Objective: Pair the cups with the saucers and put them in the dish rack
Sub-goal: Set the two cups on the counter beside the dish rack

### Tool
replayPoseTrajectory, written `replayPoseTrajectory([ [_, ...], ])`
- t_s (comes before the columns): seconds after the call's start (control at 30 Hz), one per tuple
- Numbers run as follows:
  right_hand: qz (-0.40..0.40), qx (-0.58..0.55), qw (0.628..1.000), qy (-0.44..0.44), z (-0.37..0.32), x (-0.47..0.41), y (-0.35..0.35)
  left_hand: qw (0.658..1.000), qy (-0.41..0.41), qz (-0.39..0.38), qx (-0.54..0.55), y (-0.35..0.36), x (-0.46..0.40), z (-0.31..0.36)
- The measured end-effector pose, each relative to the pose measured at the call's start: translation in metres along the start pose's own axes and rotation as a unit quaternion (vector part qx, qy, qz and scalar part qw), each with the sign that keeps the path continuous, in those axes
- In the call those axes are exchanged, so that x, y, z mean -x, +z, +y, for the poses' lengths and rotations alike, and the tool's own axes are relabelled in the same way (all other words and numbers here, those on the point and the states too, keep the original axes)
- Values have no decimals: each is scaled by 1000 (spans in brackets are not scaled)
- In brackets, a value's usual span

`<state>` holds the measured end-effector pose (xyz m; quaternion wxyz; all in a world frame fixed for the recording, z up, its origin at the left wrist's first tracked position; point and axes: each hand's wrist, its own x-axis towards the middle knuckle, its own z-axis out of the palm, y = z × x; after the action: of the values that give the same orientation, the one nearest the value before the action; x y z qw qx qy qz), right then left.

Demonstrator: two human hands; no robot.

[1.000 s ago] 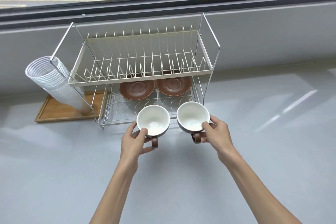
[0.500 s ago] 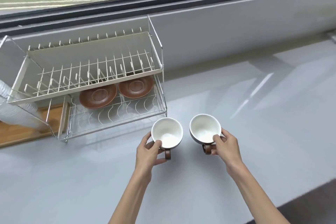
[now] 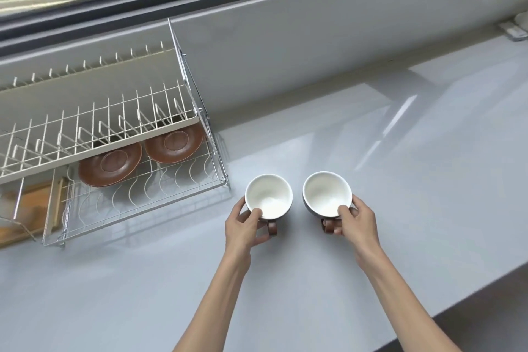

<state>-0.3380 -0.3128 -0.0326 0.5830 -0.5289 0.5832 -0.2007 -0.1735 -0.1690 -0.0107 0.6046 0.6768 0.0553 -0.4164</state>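
1. Head view: two white-lined brown-handled ceramic cups, left cup (image 3: 268, 196) and right cup (image 3: 327, 194), just right of the rack.
2. Your left hand (image 3: 243, 227) and right hand (image 3: 357, 223) each grip one cup, fingers curled at rim and handle.
3. Two brown round saucers (image 3: 110, 164) (image 3: 174, 144) lie on the wire dish rack (image 3: 137, 200) lower tier.
4. Pairing step, likely: carry the cups left and set one on each saucer.

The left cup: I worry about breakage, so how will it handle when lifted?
The left cup looks glazed ceramic, so probably stiff, fragile and somewhat slippery. The left hand grips only rim and wall, so it might tilt.
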Motion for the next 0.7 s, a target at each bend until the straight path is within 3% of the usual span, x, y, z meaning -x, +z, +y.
replayPoseTrajectory([
  [0.7, 6, -27, 1000, 6, 10, -5, 7, 1000, -8, -21, -13, 1, -20, 2],
])
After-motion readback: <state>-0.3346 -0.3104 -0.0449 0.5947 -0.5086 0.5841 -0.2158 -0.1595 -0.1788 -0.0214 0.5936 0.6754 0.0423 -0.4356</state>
